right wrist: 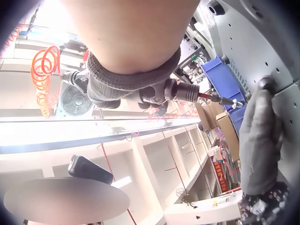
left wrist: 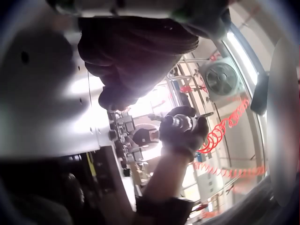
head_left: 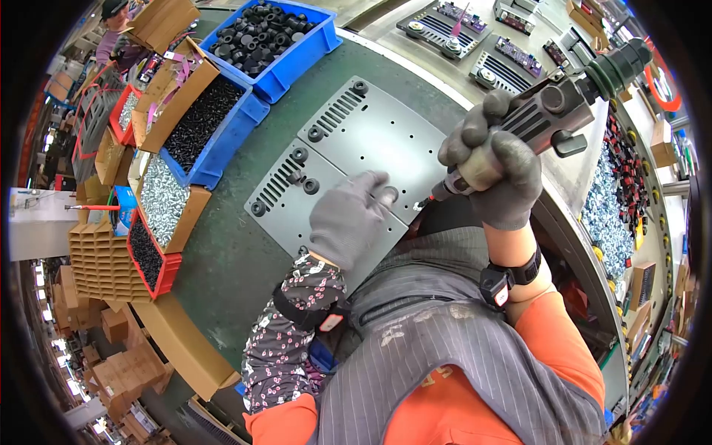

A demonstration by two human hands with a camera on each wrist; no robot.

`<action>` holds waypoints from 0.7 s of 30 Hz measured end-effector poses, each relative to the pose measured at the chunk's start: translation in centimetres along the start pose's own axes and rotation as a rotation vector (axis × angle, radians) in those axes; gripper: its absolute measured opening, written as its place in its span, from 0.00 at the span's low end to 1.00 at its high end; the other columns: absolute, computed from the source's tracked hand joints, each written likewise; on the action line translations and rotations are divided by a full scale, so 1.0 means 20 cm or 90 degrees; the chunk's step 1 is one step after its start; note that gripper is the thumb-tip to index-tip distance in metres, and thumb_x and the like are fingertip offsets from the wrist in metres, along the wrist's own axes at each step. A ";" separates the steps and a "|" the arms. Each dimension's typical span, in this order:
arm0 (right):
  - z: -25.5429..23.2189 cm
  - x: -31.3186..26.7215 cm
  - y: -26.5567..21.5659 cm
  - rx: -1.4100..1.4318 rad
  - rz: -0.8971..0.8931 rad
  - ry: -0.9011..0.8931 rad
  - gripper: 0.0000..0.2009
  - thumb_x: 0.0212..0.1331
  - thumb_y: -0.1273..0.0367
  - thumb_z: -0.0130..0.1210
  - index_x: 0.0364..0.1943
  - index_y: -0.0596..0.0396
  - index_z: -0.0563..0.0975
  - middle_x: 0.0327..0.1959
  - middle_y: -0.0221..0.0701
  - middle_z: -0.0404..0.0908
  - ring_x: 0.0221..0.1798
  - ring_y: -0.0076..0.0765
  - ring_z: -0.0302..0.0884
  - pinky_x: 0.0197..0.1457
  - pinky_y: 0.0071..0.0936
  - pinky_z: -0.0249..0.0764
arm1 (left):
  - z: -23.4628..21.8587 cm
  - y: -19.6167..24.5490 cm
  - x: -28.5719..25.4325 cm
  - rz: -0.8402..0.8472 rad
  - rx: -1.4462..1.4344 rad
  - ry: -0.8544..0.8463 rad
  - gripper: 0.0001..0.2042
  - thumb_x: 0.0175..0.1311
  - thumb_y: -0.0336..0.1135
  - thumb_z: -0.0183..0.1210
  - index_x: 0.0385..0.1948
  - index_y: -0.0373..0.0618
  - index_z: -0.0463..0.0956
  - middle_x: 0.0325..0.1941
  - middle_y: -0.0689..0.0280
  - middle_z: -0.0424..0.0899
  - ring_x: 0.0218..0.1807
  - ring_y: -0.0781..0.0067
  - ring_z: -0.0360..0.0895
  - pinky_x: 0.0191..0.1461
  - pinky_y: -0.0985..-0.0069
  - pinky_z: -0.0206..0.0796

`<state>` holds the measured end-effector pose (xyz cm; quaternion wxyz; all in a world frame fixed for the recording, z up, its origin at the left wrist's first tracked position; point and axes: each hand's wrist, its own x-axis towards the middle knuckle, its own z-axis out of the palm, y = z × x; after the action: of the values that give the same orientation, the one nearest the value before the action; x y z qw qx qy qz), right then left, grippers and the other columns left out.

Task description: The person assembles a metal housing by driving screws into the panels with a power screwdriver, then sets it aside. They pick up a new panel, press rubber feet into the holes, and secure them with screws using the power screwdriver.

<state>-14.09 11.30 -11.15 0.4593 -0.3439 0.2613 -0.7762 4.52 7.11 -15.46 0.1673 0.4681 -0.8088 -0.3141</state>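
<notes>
A grey metal panel (head_left: pixel 386 133) with slots and small holes lies on the green table, black round rubber pieces (head_left: pixel 299 155) around its slots. Over the panel is the gloved left hand (head_left: pixel 348 219), its fingers extended in the right wrist view, their tips beside a black round piece (right wrist: pixel 267 83); contact is unclear. The gloved right hand (head_left: pixel 497 163) grips a dark power driver (head_left: pixel 549 111) above the panel's near right edge. A silver screw (right wrist: pixel 236 104) sits at the driver's tip. In the left wrist view, the left hand (left wrist: pixel 136 56) is dark and partly hidden.
Blue bins (head_left: pixel 278 85) of black parts, boxes of screws (head_left: pixel 163 196) and a red bin (head_left: pixel 153 256) line the left side. Circuit boards and slotted plates (head_left: pixel 445 30) lie at the back. Blue-grey and red parts (head_left: pixel 608 211) are at the right. Another person stands far left.
</notes>
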 end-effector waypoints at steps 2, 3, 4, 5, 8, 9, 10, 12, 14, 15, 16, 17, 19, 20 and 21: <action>0.01 -0.02 -0.01 -0.020 0.013 0.013 0.18 0.48 0.71 0.54 0.45 0.57 0.67 0.29 0.36 0.73 0.28 0.36 0.76 0.33 0.32 0.73 | -0.01 0.00 -0.01 -0.011 0.010 0.009 0.16 0.58 0.42 0.59 0.45 0.45 0.77 0.38 0.58 0.81 0.40 0.63 0.79 0.45 0.72 0.69; 0.01 -0.03 -0.01 -0.046 0.026 0.000 0.19 0.47 0.73 0.54 0.45 0.58 0.66 0.29 0.36 0.73 0.29 0.36 0.76 0.32 0.30 0.73 | 0.00 -0.01 -0.02 0.032 0.004 -0.036 0.16 0.57 0.41 0.60 0.45 0.45 0.77 0.38 0.59 0.81 0.40 0.64 0.79 0.45 0.72 0.70; 0.01 -0.04 0.00 -0.072 0.041 -0.012 0.19 0.46 0.74 0.55 0.45 0.58 0.66 0.29 0.36 0.73 0.29 0.35 0.76 0.32 0.29 0.73 | 0.01 -0.02 -0.05 0.074 -0.004 -0.081 0.16 0.56 0.40 0.60 0.46 0.46 0.77 0.38 0.60 0.82 0.39 0.64 0.79 0.44 0.72 0.70; 0.03 -0.05 -0.01 -0.066 0.065 -0.010 0.20 0.45 0.77 0.55 0.46 0.58 0.65 0.28 0.36 0.72 0.30 0.34 0.76 0.31 0.27 0.72 | 0.03 0.00 -0.07 0.101 0.013 -0.045 0.16 0.55 0.39 0.61 0.45 0.46 0.77 0.37 0.62 0.82 0.39 0.64 0.79 0.43 0.72 0.70; 0.03 -0.06 0.04 -0.083 0.081 -0.064 0.21 0.46 0.76 0.55 0.47 0.58 0.63 0.29 0.36 0.72 0.31 0.33 0.76 0.30 0.27 0.72 | 0.06 0.05 -0.09 0.092 0.006 -0.063 0.15 0.55 0.38 0.60 0.45 0.47 0.77 0.36 0.62 0.81 0.38 0.63 0.79 0.42 0.71 0.70; 0.05 -0.06 0.05 -0.081 0.095 -0.063 0.19 0.46 0.78 0.55 0.43 0.55 0.63 0.28 0.34 0.71 0.31 0.32 0.75 0.29 0.26 0.71 | 0.06 0.06 -0.08 0.070 -0.008 -0.073 0.14 0.56 0.37 0.60 0.44 0.49 0.77 0.37 0.62 0.81 0.37 0.61 0.79 0.40 0.69 0.70; 0.06 -0.05 0.08 -0.082 0.100 -0.066 0.19 0.46 0.78 0.55 0.43 0.55 0.63 0.28 0.34 0.71 0.31 0.32 0.75 0.29 0.26 0.71 | 0.07 0.06 -0.09 0.067 -0.011 -0.071 0.14 0.56 0.37 0.60 0.44 0.49 0.77 0.37 0.62 0.81 0.37 0.61 0.79 0.40 0.69 0.70; 0.07 -0.04 0.13 -0.110 0.069 -0.086 0.23 0.43 0.70 0.65 0.44 0.52 0.67 0.28 0.31 0.73 0.30 0.32 0.76 0.33 0.28 0.75 | 0.09 0.04 -0.08 0.109 0.054 -0.019 0.14 0.59 0.45 0.55 0.41 0.50 0.76 0.36 0.61 0.81 0.35 0.56 0.78 0.38 0.63 0.70; 0.04 -0.03 0.15 -0.206 0.081 -0.166 0.22 0.45 0.71 0.66 0.44 0.52 0.67 0.29 0.31 0.73 0.32 0.30 0.75 0.34 0.28 0.75 | 0.10 0.02 -0.08 0.104 0.034 -0.016 0.14 0.60 0.46 0.54 0.41 0.49 0.76 0.35 0.60 0.81 0.34 0.55 0.78 0.37 0.62 0.70; 0.05 -0.01 0.14 -0.239 0.113 -0.185 0.16 0.44 0.74 0.62 0.34 0.52 0.65 0.25 0.30 0.73 0.28 0.26 0.72 0.32 0.24 0.71 | 0.11 0.01 -0.08 0.102 0.016 -0.016 0.15 0.60 0.47 0.54 0.41 0.49 0.76 0.35 0.60 0.80 0.34 0.55 0.78 0.37 0.62 0.69; 0.08 0.00 0.12 -0.272 0.143 -0.202 0.12 0.43 0.76 0.57 0.24 0.52 0.64 0.22 0.28 0.72 0.25 0.22 0.70 0.29 0.20 0.68 | 0.10 0.02 -0.08 0.098 0.015 -0.017 0.15 0.60 0.47 0.54 0.41 0.49 0.76 0.35 0.60 0.80 0.34 0.55 0.78 0.37 0.62 0.69; 0.08 0.00 0.13 -0.271 0.145 -0.202 0.12 0.43 0.76 0.57 0.24 0.52 0.64 0.22 0.28 0.72 0.25 0.22 0.70 0.29 0.20 0.68 | 0.09 0.03 -0.08 0.079 0.036 -0.036 0.15 0.60 0.48 0.53 0.40 0.48 0.76 0.35 0.60 0.80 0.34 0.55 0.78 0.37 0.61 0.70; 0.10 0.01 0.13 -0.365 0.145 -0.199 0.12 0.43 0.74 0.59 0.22 0.54 0.64 0.21 0.28 0.73 0.23 0.21 0.69 0.28 0.19 0.67 | 0.08 0.03 -0.08 0.060 0.059 -0.050 0.16 0.60 0.49 0.53 0.39 0.47 0.76 0.35 0.60 0.79 0.34 0.54 0.78 0.37 0.61 0.70; 0.08 0.02 0.14 -0.361 0.142 -0.206 0.12 0.43 0.74 0.59 0.22 0.54 0.64 0.21 0.28 0.73 0.23 0.21 0.69 0.28 0.19 0.67 | 0.09 0.03 -0.08 0.062 0.056 -0.054 0.16 0.60 0.49 0.53 0.39 0.46 0.75 0.34 0.60 0.79 0.34 0.54 0.78 0.36 0.61 0.70; 0.06 0.02 0.15 -0.288 0.160 -0.225 0.12 0.43 0.74 0.60 0.22 0.53 0.64 0.21 0.29 0.74 0.24 0.21 0.69 0.28 0.19 0.67 | 0.09 0.02 -0.08 0.063 0.060 -0.056 0.16 0.60 0.49 0.53 0.38 0.46 0.75 0.34 0.60 0.79 0.34 0.54 0.78 0.36 0.61 0.70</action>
<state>-11.71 9.44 -12.54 0.5018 -0.5320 0.3836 -0.5638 4.01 9.17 -16.51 0.1246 0.4205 -0.8516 -0.2872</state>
